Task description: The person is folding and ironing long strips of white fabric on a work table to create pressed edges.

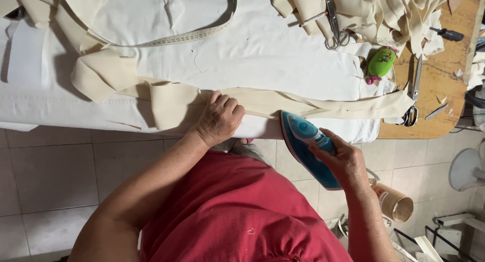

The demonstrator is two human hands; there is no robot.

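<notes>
A long cream fabric strip (323, 104) lies folded along the near edge of a white padded table (262, 50). My left hand (220, 118) presses flat on the strip near its middle, fingers curled over the fold. My right hand (344, 161) grips the handle of a blue and white iron (303, 140), whose tip rests at the table's edge just right of my left hand. The strip's left end (103, 72) bunches into loose folds.
A measuring tape (192, 35) curves across the white cloth. Scissors (335, 24) lie on a heap of cream strips (384, 12) at the back right. A green pincushion (381, 63), a second pair of scissors (412, 95) and a screwdriver (447, 34) sit on the wooden surface. Tiled floor lies below.
</notes>
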